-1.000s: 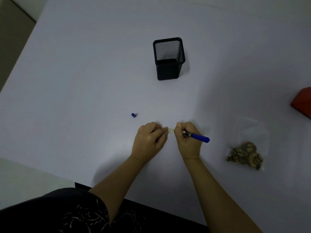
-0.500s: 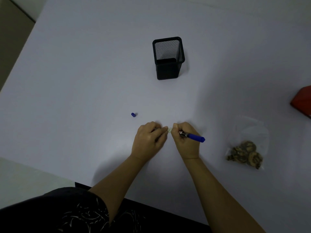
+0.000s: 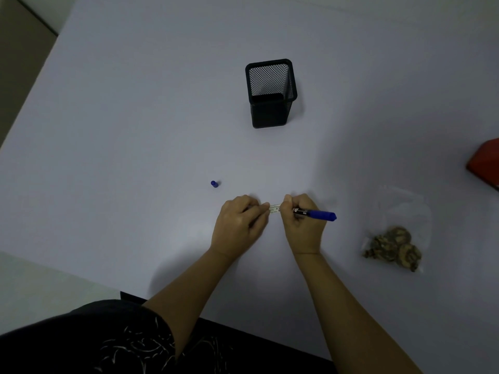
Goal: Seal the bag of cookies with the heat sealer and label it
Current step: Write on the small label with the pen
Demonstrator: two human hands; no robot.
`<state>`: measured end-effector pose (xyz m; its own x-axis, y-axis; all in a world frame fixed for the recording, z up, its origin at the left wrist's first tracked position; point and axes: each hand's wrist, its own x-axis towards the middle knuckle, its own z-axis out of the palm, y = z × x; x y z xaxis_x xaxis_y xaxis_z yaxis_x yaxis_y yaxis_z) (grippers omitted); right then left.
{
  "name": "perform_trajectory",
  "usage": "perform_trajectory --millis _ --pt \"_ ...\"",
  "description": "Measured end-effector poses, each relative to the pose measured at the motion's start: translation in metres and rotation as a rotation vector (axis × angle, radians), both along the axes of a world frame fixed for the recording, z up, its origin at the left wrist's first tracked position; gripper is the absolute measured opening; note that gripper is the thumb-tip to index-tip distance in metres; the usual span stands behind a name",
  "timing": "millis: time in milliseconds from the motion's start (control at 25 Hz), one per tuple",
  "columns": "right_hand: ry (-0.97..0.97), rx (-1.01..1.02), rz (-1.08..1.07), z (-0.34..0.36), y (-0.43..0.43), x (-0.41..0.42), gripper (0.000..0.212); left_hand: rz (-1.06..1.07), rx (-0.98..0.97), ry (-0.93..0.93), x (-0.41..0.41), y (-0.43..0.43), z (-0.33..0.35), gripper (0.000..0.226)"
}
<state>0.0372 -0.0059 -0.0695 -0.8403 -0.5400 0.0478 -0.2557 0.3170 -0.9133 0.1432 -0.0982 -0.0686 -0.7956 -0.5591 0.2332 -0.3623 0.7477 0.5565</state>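
Observation:
A small white label strip (image 3: 274, 208) lies on the pale table (image 3: 135, 130) between my two hands. My left hand (image 3: 240, 224) pinches its left end with closed fingers. My right hand (image 3: 303, 222) grips a blue marker (image 3: 320, 214), whose rear end points right; its tip is hidden behind my fingers at the label. The marker's blue cap (image 3: 214, 183) rests on the table to the left of my hands. The clear bag of cookies (image 3: 395, 242) lies flat at the right, apart from both hands.
A black mesh pen holder (image 3: 270, 93) stands upright behind my hands. A red object (image 3: 486, 161) is cut off by the right frame edge. The table's near edge runs just in front of my body.
My right hand and the marker shifted slightly left and then back right along the label. My left hand stayed on the label's left end.

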Motion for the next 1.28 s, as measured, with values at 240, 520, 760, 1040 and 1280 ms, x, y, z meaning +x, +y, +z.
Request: perform_trajectory --millis 240,520,760,1040,1280 --pt "0.003 0.0 0.0 -0.0003 0.0 0.0006 0.035 0.005 0.001 -0.008 0.0005 -0.0006 0.0002 0.016" --pt "-0.013 -0.015 0.068 0.0004 0.0016 0.0024 0.039 -0.001 -0.008 0.004 0.0016 0.0006 0.0017 0.017" --pt "0.007 -0.026 0.05 -0.0005 0.0013 0.0018 0.034 0.004 -0.005 -0.002 0.0019 0.0008 -0.0003 0.016" --pt "0.007 -0.019 0.047 -0.0004 0.0024 0.0018 0.035 -0.004 -0.001 0.005 0.0007 0.0016 0.0012 0.015" --pt "0.002 -0.016 -0.007 -0.0002 0.0013 0.0003 0.035 0.0 -0.001 -0.002 0.0 0.0011 0.0001 0.016"
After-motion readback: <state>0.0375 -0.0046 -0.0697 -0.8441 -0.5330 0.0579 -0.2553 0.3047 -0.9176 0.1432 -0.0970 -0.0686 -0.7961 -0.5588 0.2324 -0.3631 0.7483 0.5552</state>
